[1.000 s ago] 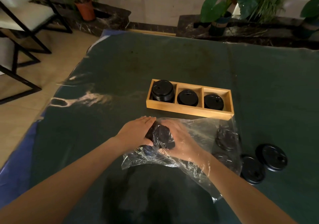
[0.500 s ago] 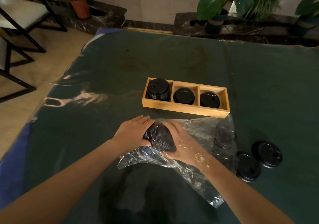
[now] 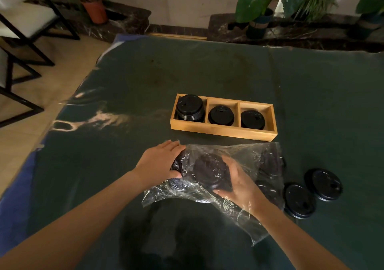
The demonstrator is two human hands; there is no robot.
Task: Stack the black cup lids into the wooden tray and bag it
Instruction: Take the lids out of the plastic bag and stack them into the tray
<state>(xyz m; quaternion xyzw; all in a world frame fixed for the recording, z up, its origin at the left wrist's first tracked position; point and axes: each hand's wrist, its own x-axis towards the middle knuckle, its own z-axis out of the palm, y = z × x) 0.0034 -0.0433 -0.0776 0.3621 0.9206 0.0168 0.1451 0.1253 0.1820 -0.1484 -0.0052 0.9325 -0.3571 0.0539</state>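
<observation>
While digging stack of lids (image 3: 212, 171) out of clear plastic bag (image 3: 239, 165): right hand (image 3: 241, 183) inside bag, wrapped round stack; left hand (image 3: 160, 162) pinning bag outside. Wooden tray (image 3: 223, 129) just beyond, three compartments part-filled, presumably next stop.

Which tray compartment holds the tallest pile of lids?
The left compartment of the wooden tray: its stack rises above the rim, the other two sit low.
</observation>
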